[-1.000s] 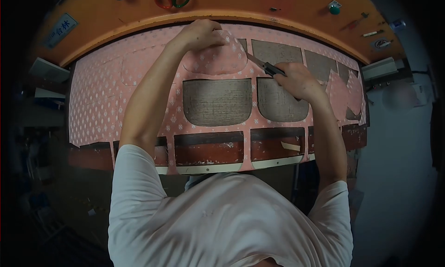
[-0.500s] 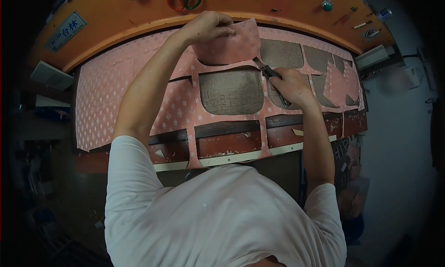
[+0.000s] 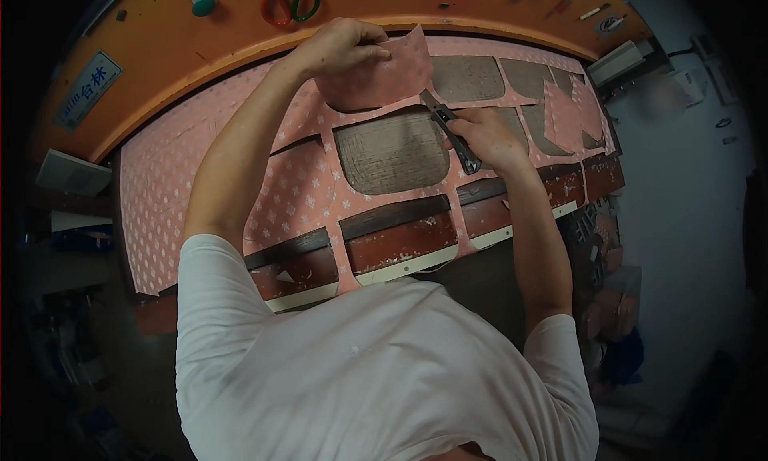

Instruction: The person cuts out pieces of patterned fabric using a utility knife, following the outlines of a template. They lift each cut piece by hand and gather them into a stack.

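My left hand [image 3: 346, 49] pinches the top of a pink patterned piece of sheet [image 3: 376, 81], which stands lifted at its upper edge with a corner pointing up. My right hand [image 3: 490, 137] is closed on a utility knife [image 3: 458, 147], its blade pointing up and left at the lower right corner of that piece. Both hands are over a large pink sheet [image 3: 172, 177] with a white floral print, spread across the table. Several rounded openings are cut in it, separated by narrow pink strips. Through one opening below the hands shows a worn grey board [image 3: 392, 151].
Red-handled and green-handled scissors [image 3: 290, 3] lie on the orange machine surface [image 3: 216, 45] beyond the sheet, near a green button [image 3: 205, 3]. Loose pink pieces [image 3: 570, 117] rest at the right. A pale strip [image 3: 408, 267] runs along the table's front edge.
The whole view has shifted and tilted slightly. My right hand has turned, so more of the knife's handle shows. My left hand keeps its hold on the pink piece.
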Demonstrator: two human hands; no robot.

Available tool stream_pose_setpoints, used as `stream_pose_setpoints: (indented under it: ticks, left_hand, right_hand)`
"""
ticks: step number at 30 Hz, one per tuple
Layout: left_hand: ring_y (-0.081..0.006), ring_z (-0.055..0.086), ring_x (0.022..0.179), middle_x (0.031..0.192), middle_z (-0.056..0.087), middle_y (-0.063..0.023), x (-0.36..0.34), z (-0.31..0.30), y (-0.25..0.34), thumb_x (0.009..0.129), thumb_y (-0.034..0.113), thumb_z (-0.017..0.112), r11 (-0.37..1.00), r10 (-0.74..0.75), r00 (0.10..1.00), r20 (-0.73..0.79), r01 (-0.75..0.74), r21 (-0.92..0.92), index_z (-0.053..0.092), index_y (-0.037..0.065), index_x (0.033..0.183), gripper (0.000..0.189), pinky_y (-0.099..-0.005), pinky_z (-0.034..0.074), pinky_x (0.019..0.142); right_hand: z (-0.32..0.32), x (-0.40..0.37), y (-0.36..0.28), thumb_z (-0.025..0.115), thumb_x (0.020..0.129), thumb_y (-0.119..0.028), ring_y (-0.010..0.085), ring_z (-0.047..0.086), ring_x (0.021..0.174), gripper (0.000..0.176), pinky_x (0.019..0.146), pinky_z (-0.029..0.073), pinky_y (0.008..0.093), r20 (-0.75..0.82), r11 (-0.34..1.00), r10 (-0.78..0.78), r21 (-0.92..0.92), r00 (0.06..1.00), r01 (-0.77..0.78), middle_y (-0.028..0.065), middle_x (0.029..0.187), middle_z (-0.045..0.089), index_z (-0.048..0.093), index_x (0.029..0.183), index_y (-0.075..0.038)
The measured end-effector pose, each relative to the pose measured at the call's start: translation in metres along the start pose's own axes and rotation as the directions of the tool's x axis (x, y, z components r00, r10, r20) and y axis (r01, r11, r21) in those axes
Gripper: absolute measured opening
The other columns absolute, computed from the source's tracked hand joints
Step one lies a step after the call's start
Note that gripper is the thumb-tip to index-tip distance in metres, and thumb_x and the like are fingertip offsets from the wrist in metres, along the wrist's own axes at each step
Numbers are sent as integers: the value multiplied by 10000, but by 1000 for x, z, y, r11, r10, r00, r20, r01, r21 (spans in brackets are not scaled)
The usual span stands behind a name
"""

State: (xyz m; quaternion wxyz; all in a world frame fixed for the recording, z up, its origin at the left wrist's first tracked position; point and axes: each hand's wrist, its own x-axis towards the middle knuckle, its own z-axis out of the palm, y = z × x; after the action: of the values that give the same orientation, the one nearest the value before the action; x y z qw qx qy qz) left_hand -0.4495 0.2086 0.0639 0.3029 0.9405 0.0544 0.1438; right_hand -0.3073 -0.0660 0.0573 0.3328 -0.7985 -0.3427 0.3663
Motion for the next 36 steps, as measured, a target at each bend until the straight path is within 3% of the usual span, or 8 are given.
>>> stream_pose_setpoints:
  ticks: [3, 8, 17, 21, 26, 29, 33, 36]
  left_hand:
    - [-141, 606, 738, 797, 681, -88, -4, 3, 2, 924, 243, 714, 997, 71, 995, -64, -71, 3, 701, -2, 1002, 257, -324, 501, 715]
    - [-231, 664, 813, 895, 714, -125, -7, -1, 3, 908, 283, 721, 993, 109, 994, -29, -108, 37, 711, 18, 1043, 298, -359, 515, 753]
    - [-265, 697, 853, 948, 736, -133, -1, 4, -6, 900, 287, 725, 997, 67, 993, -97, -62, 44, 726, 33, 1050, 295, -371, 528, 777]
    - [-186, 664, 814, 849, 705, -96, 8, 4, -21, 926, 283, 716, 999, -36, 996, -79, 37, 8, 712, 12, 1069, 306, -328, 519, 759]
    - [-180, 649, 876, 940, 710, -69, 1, 14, -62, 908, 347, 735, 997, -71, 997, 7, 71, 1, 683, 2, 1145, 421, -309, 514, 799]
    - [-176, 639, 844, 916, 702, -63, -7, 10, -78, 914, 362, 723, 994, -91, 993, 71, 86, 72, 681, 0, 1115, 416, -312, 510, 775]
    - [-171, 610, 750, 814, 664, -54, 1, -2, -54, 921, 344, 708, 988, -145, 965, 217, 152, -17, 665, -12, 1003, 367, -338, 500, 709]
    - [-165, 555, 677, 724, 602, -44, 17, 6, -54, 913, 309, 709, 998, -46, 978, 204, 38, 44, 622, -14, 901, 335, -364, 473, 655]
  right_hand:
    - [5, -5, -7, 550, 908, -175, 123, 600, 621, 315, 540, 468, 309, -17, 998, 11, 67, 1000, -9, 86, 768, 706, 697, 1011, 84]
    - [20, 1, 7, 573, 924, -178, 109, 602, 617, 312, 535, 476, 278, -1, 981, 17, 196, 1000, -16, 81, 781, 704, 679, 1033, 95]
    - [41, -5, 28, 582, 929, -186, 119, 613, 660, 275, 576, 480, 288, -29, 993, -46, -113, 999, 42, 79, 780, 696, 679, 992, 64]
    - [33, -29, 18, 569, 957, -179, 95, 586, 649, 259, 574, 474, 271, -103, 991, -2, 132, 995, 15, 47, 790, 675, 669, 1040, 44]
    - [21, -61, 51, 580, 990, -163, 70, 590, 706, 268, 614, 486, 275, -118, 954, 67, 300, 991, -29, 16, 826, 655, 660, 1175, 14]
    - [25, -80, 65, 589, 984, -119, 64, 581, 745, 309, 655, 481, 245, -172, 954, -89, 268, 981, 133, 9, 846, 643, 643, 1259, 12]
    - [37, -94, 42, 598, 976, -93, 45, 560, 783, 359, 669, 460, 228, -85, 974, -131, 178, 988, 144, -16, 852, 628, 604, 1313, 29]
    - [55, -87, -5, 615, 929, -114, 213, 630, 692, 300, 648, 495, 351, 1, 951, -269, -155, 963, 266, 121, 799, 654, 609, 1176, 57]
